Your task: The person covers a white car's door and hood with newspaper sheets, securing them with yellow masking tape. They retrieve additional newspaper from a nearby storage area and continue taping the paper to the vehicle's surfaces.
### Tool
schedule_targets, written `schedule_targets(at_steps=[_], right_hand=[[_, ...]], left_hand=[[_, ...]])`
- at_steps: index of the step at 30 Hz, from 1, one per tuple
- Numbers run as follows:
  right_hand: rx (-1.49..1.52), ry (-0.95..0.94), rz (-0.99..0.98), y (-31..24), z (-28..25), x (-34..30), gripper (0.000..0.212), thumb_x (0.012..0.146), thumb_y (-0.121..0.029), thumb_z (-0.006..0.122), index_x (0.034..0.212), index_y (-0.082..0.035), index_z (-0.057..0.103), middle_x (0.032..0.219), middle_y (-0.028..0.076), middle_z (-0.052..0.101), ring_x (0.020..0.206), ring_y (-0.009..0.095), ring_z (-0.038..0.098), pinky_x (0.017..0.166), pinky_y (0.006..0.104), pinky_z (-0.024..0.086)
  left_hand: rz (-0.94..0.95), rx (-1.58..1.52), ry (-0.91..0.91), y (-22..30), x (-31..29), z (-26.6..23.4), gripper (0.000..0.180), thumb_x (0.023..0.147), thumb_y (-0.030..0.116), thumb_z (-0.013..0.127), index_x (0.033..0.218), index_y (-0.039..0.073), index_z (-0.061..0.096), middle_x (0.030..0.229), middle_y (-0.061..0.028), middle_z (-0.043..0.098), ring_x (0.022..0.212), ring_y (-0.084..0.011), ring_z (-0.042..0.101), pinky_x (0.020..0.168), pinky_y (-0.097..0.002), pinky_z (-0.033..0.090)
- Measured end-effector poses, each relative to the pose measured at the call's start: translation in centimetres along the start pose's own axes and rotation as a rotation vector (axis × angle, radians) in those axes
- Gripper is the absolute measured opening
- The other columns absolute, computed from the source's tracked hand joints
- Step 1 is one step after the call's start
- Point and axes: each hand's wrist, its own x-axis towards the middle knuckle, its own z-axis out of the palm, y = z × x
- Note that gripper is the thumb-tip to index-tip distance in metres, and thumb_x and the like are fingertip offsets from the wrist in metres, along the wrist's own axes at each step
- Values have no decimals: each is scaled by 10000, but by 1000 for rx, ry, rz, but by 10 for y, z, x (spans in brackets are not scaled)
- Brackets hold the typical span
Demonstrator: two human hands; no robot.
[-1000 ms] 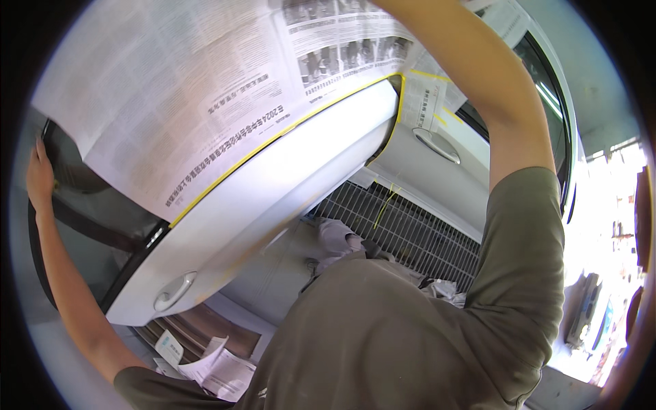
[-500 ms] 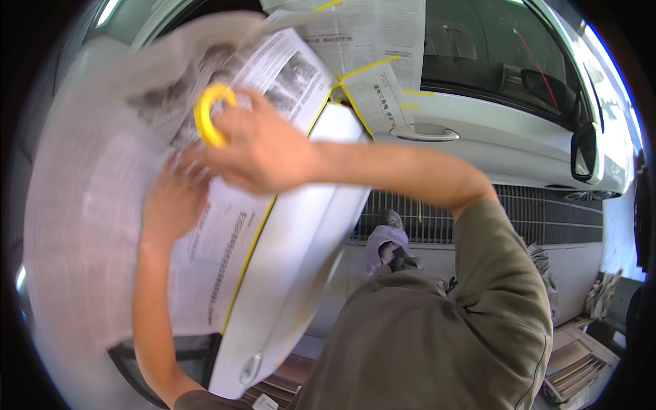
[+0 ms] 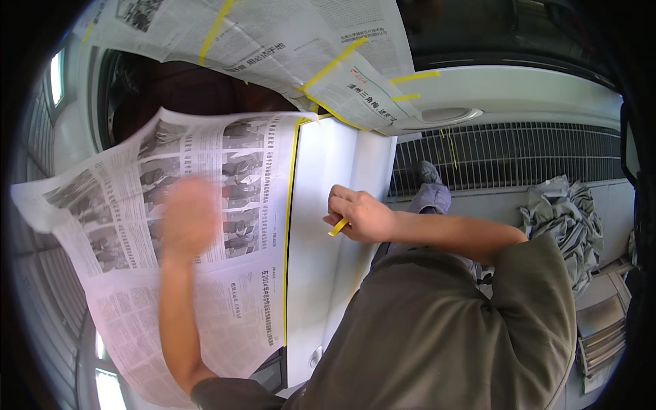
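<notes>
A large newspaper sheet point(image 3: 249, 290) lies over the upper part of an open white car door point(image 3: 321, 184), edged along its right side by a strip of yellow masking tape point(image 3: 290, 225). My left hand point(image 3: 191, 215) is over the middle of this sheet, its fingers smeared by motion. To the right, in front of the bare white door panel, my right hand point(image 3: 362, 217) is closed around a roll of yellow masking tape point(image 3: 338, 227); only part of the roll shows below the fingers. The sheet's upper left corners hang loose and curl.
More newspaper point(image 3: 287, 48) with yellow tape strips covers the car body at the top, beside a door handle point(image 3: 447, 115). A dark floor grate point(image 3: 506, 154) runs along the car. Crumpled grey cloth point(image 3: 564, 222) and a slatted panel point(image 3: 603, 335) lie at right.
My right hand has moved right and down with the tape roll, away from the newspaper. My left hand has shifted up and right over the sheet. The view has turned.
</notes>
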Motion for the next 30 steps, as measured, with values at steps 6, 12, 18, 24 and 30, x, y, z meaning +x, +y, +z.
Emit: schedule_targets(at_steps=[6,12,18,24,30], right_hand=[[-115,-15,60,16,-14,2,249,957,-263,703,866,-46,622,906,91,614,860,307,647,682,431,553],[-68,-25,175,27,-19,-5,234,979,-273,672,920,-49,644,926,101,636,884,327,650,727,448,553],[5,-60,191,32,-22,0,211,983,-253,656,940,-47,651,915,110,627,860,341,652,734,463,541],[39,-85,183,27,-22,15,226,1002,-267,630,963,-49,673,927,118,636,815,364,665,703,477,544],[53,-86,199,30,-22,22,253,1009,-289,623,968,-46,677,942,123,647,816,371,674,701,483,546]], left_hand=[[203,-88,-496,19,89,108,608,970,338,644,1479,32,513,1551,-87,504,1481,-283,406,1277,-436,259],[85,-286,-590,-6,120,123,521,948,260,682,1422,75,572,1489,-100,541,1394,-321,473,1197,-457,361],[110,-316,-505,-2,136,125,437,895,216,739,1289,47,655,1351,-120,607,1278,-322,534,1117,-449,420],[111,-300,-483,0,137,132,450,936,331,706,1251,11,669,1302,-140,652,1269,-318,556,1133,-457,397],[-194,-420,-900,-8,145,137,526,1001,458,623,1296,24,653,1251,-225,681,1167,-365,651,1025,-472,492]])
